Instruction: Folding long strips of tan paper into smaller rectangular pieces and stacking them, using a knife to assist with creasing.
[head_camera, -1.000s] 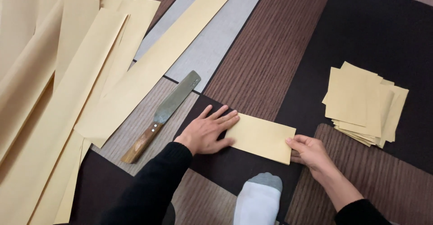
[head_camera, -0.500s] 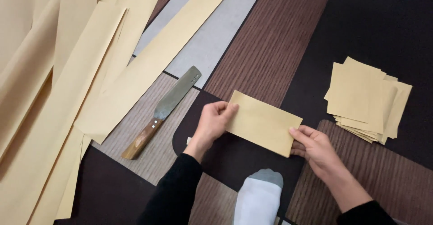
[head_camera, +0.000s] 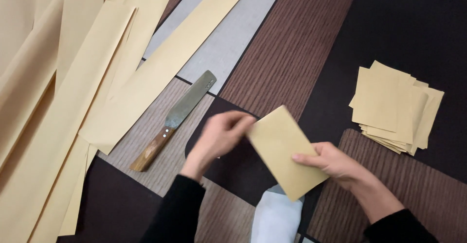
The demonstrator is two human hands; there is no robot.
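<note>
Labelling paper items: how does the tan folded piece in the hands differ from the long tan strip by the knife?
The tan folded paper piece is short and roughly rectangular; the long tan paper strip is narrow and many times longer. The piece is lifted and tilted, pinched between the left hand and right hand; the strip lies flat and untouched on the patterned floor mat. Both share the same tan colour.

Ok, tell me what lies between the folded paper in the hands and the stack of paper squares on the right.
Nothing visible: only bare patterned mat lies between the folded paper, held by the left hand and right hand, and the stack. The knife lies on the other side.
</note>
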